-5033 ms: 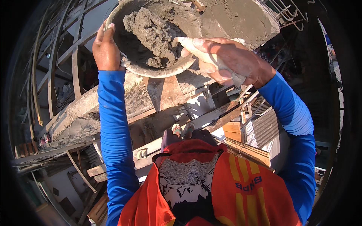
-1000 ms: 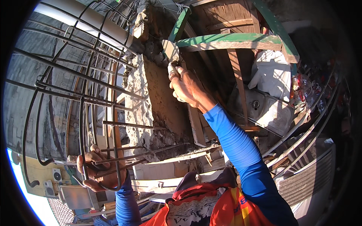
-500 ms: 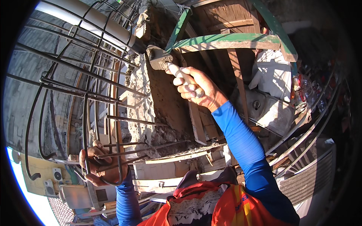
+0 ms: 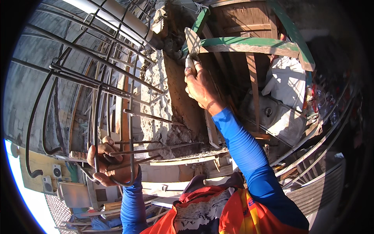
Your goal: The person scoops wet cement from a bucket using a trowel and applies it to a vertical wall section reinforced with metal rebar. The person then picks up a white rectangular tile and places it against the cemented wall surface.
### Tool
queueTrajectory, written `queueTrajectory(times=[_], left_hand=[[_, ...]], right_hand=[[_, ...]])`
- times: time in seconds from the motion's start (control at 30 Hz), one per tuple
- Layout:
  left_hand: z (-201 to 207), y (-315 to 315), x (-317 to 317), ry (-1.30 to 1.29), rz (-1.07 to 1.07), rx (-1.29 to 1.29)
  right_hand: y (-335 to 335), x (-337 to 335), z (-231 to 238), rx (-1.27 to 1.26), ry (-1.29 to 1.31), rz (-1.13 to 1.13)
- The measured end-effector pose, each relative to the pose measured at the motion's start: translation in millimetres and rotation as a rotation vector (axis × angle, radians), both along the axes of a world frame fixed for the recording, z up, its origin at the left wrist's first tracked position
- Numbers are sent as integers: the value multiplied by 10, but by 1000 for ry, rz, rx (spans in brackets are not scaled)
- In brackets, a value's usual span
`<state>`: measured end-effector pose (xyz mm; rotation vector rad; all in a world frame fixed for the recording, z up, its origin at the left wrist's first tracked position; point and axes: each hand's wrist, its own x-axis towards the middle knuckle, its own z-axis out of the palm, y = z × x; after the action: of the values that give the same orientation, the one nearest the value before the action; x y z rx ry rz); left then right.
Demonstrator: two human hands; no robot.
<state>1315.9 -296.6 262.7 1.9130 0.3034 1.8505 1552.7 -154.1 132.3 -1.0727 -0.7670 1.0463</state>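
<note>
My right hand is wrapped round the pale handle of a trowel. The trowel's blade points up and away, in front of the green-edged wooden frame, with grey mortar near its base. Below and left of it stands a rough concrete column, its side face in brownish shadow. At the lower left my left hand is closed round a bent steel bar of the rebar cage. Bar ends cross in front of that palm and hide part of it.
Rebar ends jut toward the column. A thick white pipe runs at the upper left. The green-edged wooden frame spans the upper right, above a metal sink. Plastic bottles lie at the far right; air-conditioning units show at lower left.
My right hand has turned the trowel, so its blade now points upward and shows narrower, further right of the column. My left hand keeps its hold on the rebar; the view has shifted slightly.
</note>
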Motion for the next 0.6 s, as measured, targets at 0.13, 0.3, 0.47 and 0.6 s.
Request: queueTrajectory(times=[0.13,0.3,0.47,0.6], left_hand=[[-35,21,-10,-44,31,7],[-46,19,-6,-77,83,15],[-41,46,-19,-28,70,65],[-41,52,-11,-52,39,57]], right_hand=[[224,162,197,-81,333,192],[289,144,473,-108,268,390],[-176,135,314,-81,522,444],[-377,438,105,19,739,624]])
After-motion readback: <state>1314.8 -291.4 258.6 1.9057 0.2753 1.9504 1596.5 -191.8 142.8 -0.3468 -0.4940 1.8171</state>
